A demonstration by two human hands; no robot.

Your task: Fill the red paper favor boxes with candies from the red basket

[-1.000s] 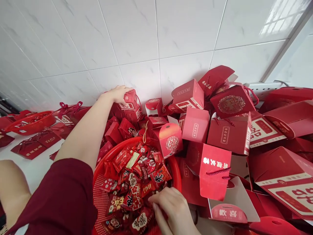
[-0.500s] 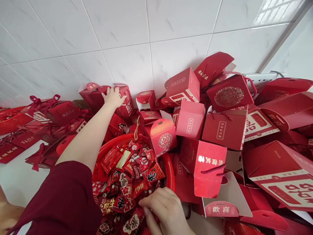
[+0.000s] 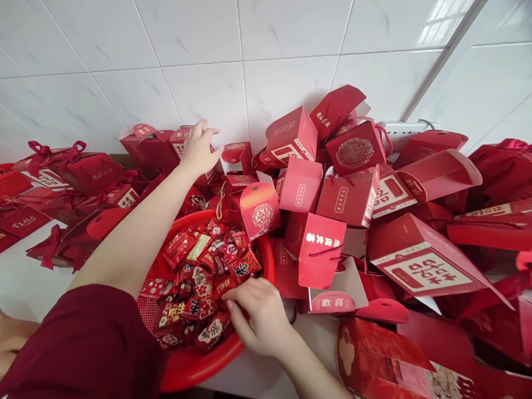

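My left hand is stretched out to the back, fingers spread, in front of a small red gift box by the wall. It grips nothing that I can see. Beside it a little red box stands with its white inner side showing. My right hand is over the right edge of a red plastic basket, its fingers curled and the tips close together on the candies. What they hold, if anything, is hidden. Wrapped candies in red packets fill the basket. A red box with a round gold pattern leans at the basket's back rim.
Open and closed red boxes are heaped on the right. Boxes tied with ribbon bows stand on the left on a white surface. A tiled wall closes off the back. Another patch of bare skin shows at the lower left edge.
The view has swung right, so the boxes and basket sit further left. My left hand has come up off the box at the back. My right hand stays at the candies.
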